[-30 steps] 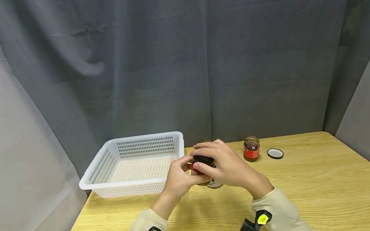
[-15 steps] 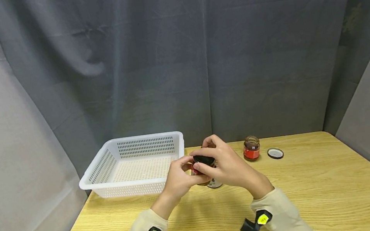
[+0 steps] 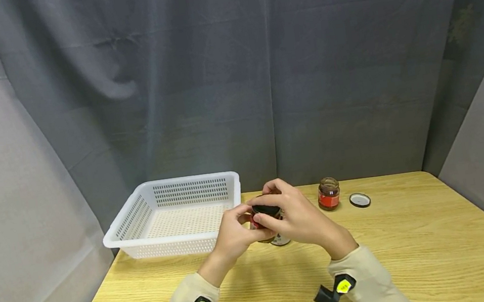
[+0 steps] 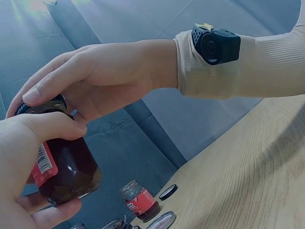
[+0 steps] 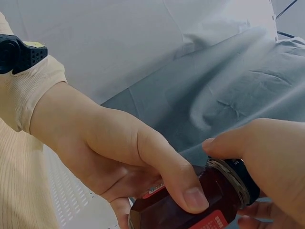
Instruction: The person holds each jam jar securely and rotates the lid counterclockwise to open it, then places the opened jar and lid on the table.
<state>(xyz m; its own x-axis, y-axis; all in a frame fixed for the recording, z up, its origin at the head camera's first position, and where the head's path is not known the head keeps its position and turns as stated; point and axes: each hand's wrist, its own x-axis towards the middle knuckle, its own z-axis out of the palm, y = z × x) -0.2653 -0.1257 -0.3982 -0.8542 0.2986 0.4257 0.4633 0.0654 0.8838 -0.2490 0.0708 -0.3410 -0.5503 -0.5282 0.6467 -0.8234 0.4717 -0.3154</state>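
My left hand (image 3: 229,231) grips the body of a dark glass jar (image 4: 71,167) with a red label, thumb across its side. The jar is held tilted, its black lid (image 3: 265,209) toward my right hand (image 3: 298,217). Thumb and fingers of that hand are curled round the lid's edge, which looks seated on the jar's mouth in the right wrist view. Whether the lid is loose or tight cannot be seen. Behind the held jar, a pale disc with dark marks (image 3: 280,240) is mostly hidden by my hands.
An opened jar (image 3: 329,200) with a red label stands at the back right, a lid (image 3: 360,200) lying beside it, pale side up. To the left is a white perforated basket (image 3: 171,240). More glassware (image 4: 114,224) shows at the left wrist view's bottom edge. A dark curtain (image 3: 334,82) hangs behind.
The fingers of my right hand have shifted round the lid, lifting and curling at the far side. My left hand and the jar stay in place.
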